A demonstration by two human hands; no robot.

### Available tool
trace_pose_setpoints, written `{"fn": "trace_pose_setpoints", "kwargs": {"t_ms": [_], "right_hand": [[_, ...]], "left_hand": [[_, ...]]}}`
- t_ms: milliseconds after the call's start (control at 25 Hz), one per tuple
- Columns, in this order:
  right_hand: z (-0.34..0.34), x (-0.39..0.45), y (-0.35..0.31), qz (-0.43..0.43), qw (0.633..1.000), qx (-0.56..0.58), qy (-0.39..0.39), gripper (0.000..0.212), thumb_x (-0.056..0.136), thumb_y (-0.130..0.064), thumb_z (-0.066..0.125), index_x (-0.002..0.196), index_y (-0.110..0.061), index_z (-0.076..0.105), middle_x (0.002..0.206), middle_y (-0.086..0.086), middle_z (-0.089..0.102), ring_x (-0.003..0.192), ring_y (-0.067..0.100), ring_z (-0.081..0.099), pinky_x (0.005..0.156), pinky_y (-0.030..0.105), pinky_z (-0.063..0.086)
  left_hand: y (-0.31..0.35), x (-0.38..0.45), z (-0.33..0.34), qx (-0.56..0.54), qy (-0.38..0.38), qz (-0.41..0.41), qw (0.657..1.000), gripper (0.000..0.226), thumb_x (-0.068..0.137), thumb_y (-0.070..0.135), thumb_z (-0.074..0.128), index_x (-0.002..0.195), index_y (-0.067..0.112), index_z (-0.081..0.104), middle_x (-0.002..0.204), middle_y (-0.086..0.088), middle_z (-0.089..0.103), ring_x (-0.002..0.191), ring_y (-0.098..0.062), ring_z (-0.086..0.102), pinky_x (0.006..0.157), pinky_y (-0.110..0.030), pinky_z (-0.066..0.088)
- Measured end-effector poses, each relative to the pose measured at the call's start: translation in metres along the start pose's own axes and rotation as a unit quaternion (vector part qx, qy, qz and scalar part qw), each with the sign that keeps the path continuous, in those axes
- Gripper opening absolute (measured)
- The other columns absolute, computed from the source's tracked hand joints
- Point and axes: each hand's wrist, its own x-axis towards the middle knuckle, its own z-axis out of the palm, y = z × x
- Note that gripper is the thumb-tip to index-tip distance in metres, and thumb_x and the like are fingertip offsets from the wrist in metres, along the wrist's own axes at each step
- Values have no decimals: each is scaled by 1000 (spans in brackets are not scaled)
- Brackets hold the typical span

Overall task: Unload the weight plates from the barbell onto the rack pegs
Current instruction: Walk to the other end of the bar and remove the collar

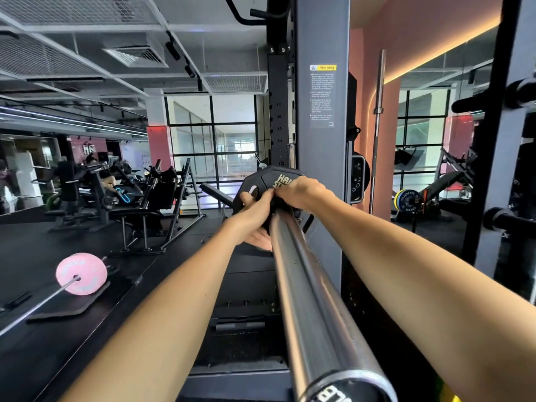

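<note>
Head view. Item: black plate (pixel 271 181), seated far down the barbell sleeve (pixel 313 300), close against the grey rack upright (pixel 322 158). Left hand (pixel 255 216): fingers curled round the plate's near edge, thumb on its face. Right hand (pixel 301 192): fingers wrapped over the plate's hub at the sleeve; whether a collar sits beneath is hidden. Step in hand, by judgement: first draw of the plate along the sleeve toward the sleeve's free end. Next move calls for a level, two-handed pull the full length of the sleeve, then a carry to a black peg (pixel 510 221) on the right-hand frame. Surroundings: pink plate (pixel 81 272) on a floor bar, benches (pixel 136 210) beyond, upright spare bar (pixel 377 132).
</note>
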Motion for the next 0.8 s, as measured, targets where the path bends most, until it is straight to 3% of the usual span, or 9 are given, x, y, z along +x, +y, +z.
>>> {"fn": "trace_pose_setpoints", "kwargs": {"t_ms": [80,200,360,400,480,600,800], "right_hand": [[1,4,4,-17,1000,-13,4,46,87,-47,43,119,-17,59,117,5,60,106,30,57,84,32,41],[1,1,13,-61,998,-4,14,39,91,-39,40,109,-12,61,102,10,57,92,32,56,77,32,44],[-3,-5,15,-84,996,-12,31,30,93,-33,41,98,-9,60,91,11,52,78,32,53,69,31,41],[-3,-5,19,-79,996,0,31,30,94,-29,41,96,-6,61,88,12,53,69,30,52,63,29,41],[0,-5,33,-45,993,102,32,30,94,-21,38,81,-2,58,75,15,56,45,23,46,43,19,36],[-3,-8,42,-26,986,160,31,39,98,-18,31,69,-1,52,55,12,55,20,12,38,29,9,23],[-5,-10,39,-22,981,189,-34,46,101,-26,29,73,0,53,54,13,56,27,19,38,30,15,28]], "left_hand": [[2,4,4,-71,-30,3,997,66,88,69,37,113,13,60,83,-9,70,69,-20,70,52,-27,55],[3,6,7,-123,-34,12,992,46,91,53,43,111,16,61,87,-5,68,80,-18,65,60,-27,53],[7,-7,9,-165,-16,5,986,25,96,39,47,84,18,41,74,-7,58,79,-21,58,83,-38,52],[7,-10,10,-181,-9,9,983,27,97,36,48,82,18,34,71,-7,55,74,-20,57,82,-37,52],[3,-15,12,-230,-7,16,973,29,97,32,48,83,18,28,64,-5,53,57,-15,55,61,-28,54],[-5,-20,14,-273,-8,26,962,23,100,27,43,82,13,38,40,1,51,33,-7,51,35,-15,40],[-3,-29,11,-264,-50,24,963,26,100,28,42,77,16,40,42,2,53,38,-9,53,38,-19,43]]}}
